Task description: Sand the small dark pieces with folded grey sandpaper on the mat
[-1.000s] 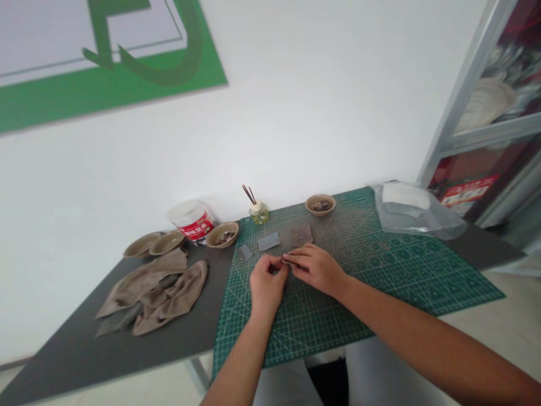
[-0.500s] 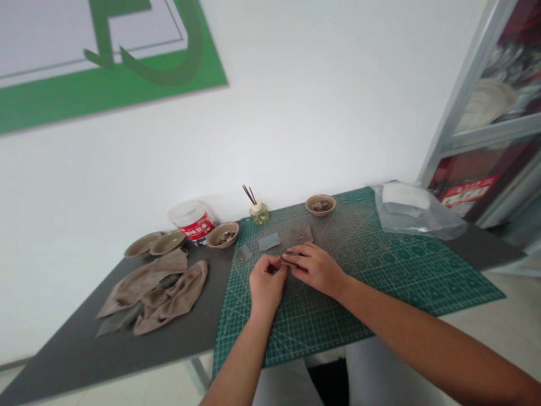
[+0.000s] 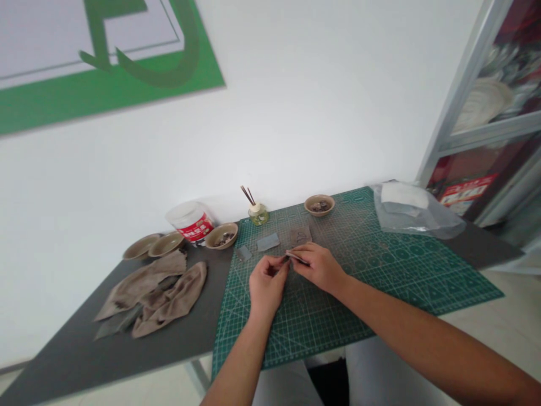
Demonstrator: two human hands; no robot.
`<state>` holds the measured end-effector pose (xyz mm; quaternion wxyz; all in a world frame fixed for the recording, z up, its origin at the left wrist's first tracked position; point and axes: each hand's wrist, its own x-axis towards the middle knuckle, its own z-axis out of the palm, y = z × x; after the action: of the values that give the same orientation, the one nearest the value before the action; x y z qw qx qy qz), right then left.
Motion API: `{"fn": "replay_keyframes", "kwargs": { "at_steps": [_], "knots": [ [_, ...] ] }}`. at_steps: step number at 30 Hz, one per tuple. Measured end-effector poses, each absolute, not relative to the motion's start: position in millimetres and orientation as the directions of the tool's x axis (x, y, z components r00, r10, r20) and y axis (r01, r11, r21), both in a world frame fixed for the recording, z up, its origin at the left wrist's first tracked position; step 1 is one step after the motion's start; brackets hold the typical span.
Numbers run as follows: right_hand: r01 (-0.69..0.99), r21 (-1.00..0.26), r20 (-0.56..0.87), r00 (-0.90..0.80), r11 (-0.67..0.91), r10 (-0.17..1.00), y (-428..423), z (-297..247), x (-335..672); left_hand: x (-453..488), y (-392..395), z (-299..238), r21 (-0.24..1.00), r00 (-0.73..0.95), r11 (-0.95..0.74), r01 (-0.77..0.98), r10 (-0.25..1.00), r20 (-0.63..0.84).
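Over the green cutting mat my two hands meet at the fingertips. My left hand is closed in a pinch; what sits between its fingers is small, dark and mostly hidden. A thin flat piece, greyish-brown, is gripped in my right hand, its edge touching or very near the left fingertips. Just beyond lie a grey rectangular sheet, a smaller grey sheet and a brownish square sheet with a dark mark on it.
Small bowls with dark bits stand at the back, one bowl on the mat, another bowl left. Nearby are a reed diffuser, a white jar, two more bowls, crumpled brown cloths and a clear plastic bag.
My right fingers have shifted and tilted the flat piece, so more of its edge shows. My left hand stays nearly in place, and the view has moved slightly.
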<state>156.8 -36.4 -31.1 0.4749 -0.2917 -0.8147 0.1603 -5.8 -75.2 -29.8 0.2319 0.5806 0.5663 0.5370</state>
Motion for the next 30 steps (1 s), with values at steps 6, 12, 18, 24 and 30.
{"fn": "replay_keyframes", "kwargs": {
  "at_steps": [6, 12, 18, 24, 30],
  "knots": [
    [0.293, -0.723, 0.510, -0.385, 0.626, 0.769, -34.4, -29.7, 158.9, -6.2, -76.0, -28.9, 0.860, -0.187, -0.307, 0.407, 0.894, 0.407],
    [0.231, -0.836, 0.390, -0.388, 0.498, 0.835, -29.5, -33.9, 159.0, -7.3, -75.7, -27.1, 0.811, -0.202, -0.324, 0.487, 0.862, 0.465],
    [0.143, -0.934, 0.218, -0.502, 0.328, 0.837, -25.8, -35.5, 158.2, -5.6, -76.4, -27.9, 0.868, -0.217, -0.291, 0.403, 0.891, 0.399],
    [0.146, -0.935, 0.196, -0.551, 0.324, 0.811, -25.6, -33.0, 157.6, -6.3, -76.9, -23.9, 0.800, -0.193, -0.380, 0.465, 0.838, 0.510],
    [0.162, -0.919, 0.276, -0.388, 0.360, 0.879, -22.0, -32.2, 162.3, -5.7, -71.6, -29.0, 0.886, -0.207, -0.334, 0.321, 0.888, 0.410]
  ]
}}
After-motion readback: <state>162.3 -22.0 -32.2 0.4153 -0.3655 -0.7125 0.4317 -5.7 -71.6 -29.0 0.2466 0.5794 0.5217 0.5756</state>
